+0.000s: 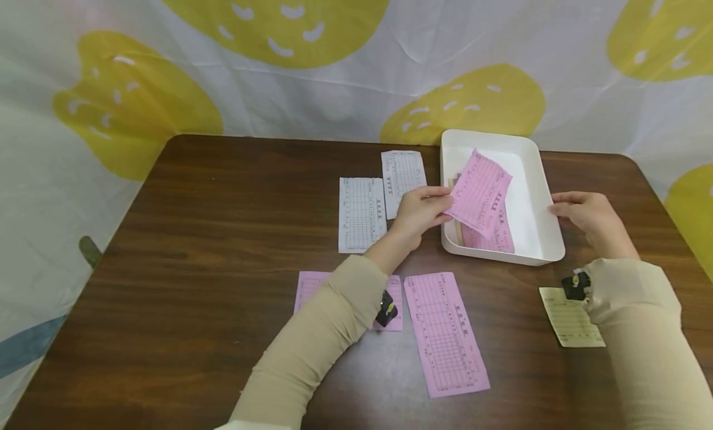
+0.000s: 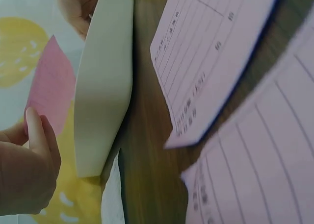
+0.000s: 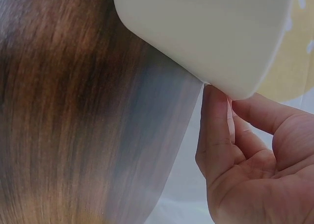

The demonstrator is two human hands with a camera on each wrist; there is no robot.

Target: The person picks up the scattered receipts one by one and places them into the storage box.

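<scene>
My left hand [image 1: 420, 213] pinches a pink printed slip [image 1: 483, 192] by its lower left corner, thumb against fingers. The slip slants over the white tray [image 1: 531, 232], overlapping another pink slip [image 1: 503, 232] in it. In the left wrist view, the held slip [image 2: 51, 89] rises above the tray's rim. At the tray's right side, my right hand [image 1: 593, 216] holds the wall with its fingertips. The right wrist view has that hand [image 3: 255, 155] with thumb and forefinger at the edges of the tray's outer wall [image 3: 211, 33].
Two white printed slips [image 1: 362, 216] lie left of the tray. Nearer on the wooden table [image 1: 195, 263] are a long pink slip [image 1: 447, 334] and another [image 1: 309, 288] partly under my left forearm. A yellow slip [image 1: 568, 318] lies beside my right sleeve. A patterned cloth [image 1: 334, 102] hangs behind.
</scene>
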